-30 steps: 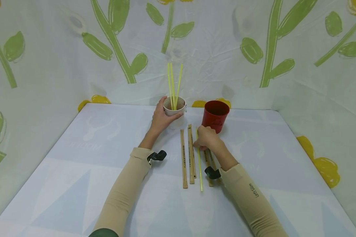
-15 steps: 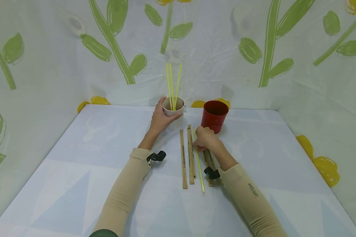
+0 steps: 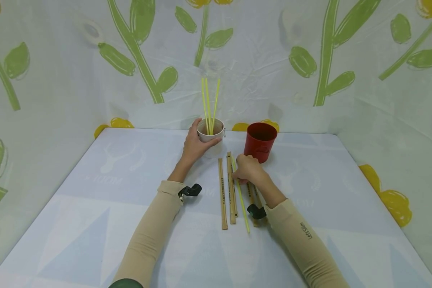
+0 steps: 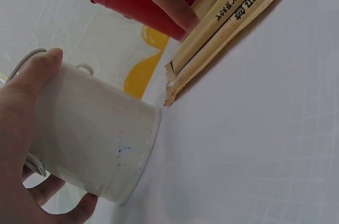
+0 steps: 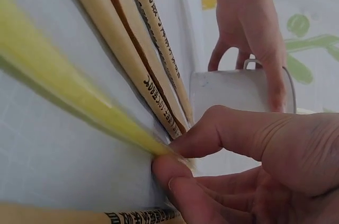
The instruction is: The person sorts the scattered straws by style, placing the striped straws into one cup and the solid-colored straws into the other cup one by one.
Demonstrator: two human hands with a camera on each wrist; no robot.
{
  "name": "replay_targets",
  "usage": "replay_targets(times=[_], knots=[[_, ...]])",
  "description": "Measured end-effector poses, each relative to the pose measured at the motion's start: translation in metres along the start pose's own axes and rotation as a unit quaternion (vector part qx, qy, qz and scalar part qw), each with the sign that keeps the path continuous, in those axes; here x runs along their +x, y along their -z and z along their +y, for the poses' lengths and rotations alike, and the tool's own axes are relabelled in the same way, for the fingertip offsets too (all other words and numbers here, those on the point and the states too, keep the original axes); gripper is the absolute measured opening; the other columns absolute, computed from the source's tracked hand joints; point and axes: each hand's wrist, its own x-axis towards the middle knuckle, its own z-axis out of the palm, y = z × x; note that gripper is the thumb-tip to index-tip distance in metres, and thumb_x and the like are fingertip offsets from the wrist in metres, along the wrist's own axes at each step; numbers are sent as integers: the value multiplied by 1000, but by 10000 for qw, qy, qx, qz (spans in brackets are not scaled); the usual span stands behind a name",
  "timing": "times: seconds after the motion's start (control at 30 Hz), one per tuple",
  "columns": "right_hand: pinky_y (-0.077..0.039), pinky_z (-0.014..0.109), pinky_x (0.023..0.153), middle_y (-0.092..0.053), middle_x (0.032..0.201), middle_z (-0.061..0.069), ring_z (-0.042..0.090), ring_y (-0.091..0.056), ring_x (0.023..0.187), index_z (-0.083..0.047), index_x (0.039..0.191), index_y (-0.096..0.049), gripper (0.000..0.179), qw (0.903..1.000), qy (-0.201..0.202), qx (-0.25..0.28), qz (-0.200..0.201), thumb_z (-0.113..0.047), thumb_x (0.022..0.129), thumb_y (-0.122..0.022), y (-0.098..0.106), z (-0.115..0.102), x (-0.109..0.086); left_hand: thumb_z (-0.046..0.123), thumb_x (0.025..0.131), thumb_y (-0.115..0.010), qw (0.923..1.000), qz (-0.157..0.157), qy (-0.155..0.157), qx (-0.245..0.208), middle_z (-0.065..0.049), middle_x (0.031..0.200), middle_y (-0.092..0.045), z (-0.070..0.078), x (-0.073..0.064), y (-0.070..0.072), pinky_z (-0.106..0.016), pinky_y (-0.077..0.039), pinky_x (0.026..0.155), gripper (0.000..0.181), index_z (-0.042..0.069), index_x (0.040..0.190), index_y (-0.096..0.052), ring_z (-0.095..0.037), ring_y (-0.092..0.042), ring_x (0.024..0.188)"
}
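My left hand grips a small white metal bucket near its rim, thumb and fingers around the wall. Three yellow straws lean upright inside it. Between the thumb and index finger of my right hand is the far part of another yellow straw, pinched close over the table, as the right wrist view shows. Brown paper-wrapped straws with printed writing lie lengthwise on both sides of it. Those to its right are partly hidden beneath my right hand and wrist.
A red bucket stands just beyond my right hand, to the right of the white one. The pale patterned table ends at a back edge, where a flower-printed cloth hangs.
The pinched yellow straw has swung a little: its far end has shifted left toward the wrapped straws, its near end right. My left hand has stayed on the white bucket.
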Motion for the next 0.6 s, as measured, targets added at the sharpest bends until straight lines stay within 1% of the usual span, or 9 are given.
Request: replay_targets(times=[0.13, 0.23, 0.6], knots=[[-56, 25, 57, -66, 92, 13, 18, -68, 57, -4, 126, -57, 50, 10000, -15, 63, 11, -22, 84, -77, 2, 1, 1, 48, 75, -82, 10000, -6, 6, 7, -12, 146, -45, 0, 0, 0, -53, -43, 103, 99, 18, 152, -28, -32, -48, 132], [-57, 25, 57, -66, 93, 13, 18, -69, 58, -4, 129, -56, 53, 10000, -20, 96, -19, -24, 85, -77, 4, 3, 2, 48, 75, -82, 10000, -12, 26, -16, -12, 147, -44, 0, 0, 0, -53, -43, 104, 100, 19, 153, -28, -31, -48, 132], [-57, 26, 63, -68, 78, 11, 22, -69, 63, -4, 131, -58, 54, 9993, 34, 344, -149, -26, 85, -75, 12, 5, 1, 48, 75, -82, 10000, -1, 29, -36, -11, 146, -45, -1, 0, 0, -52, -44, 103, 99, 19, 152, -28, -30, -48, 131]])
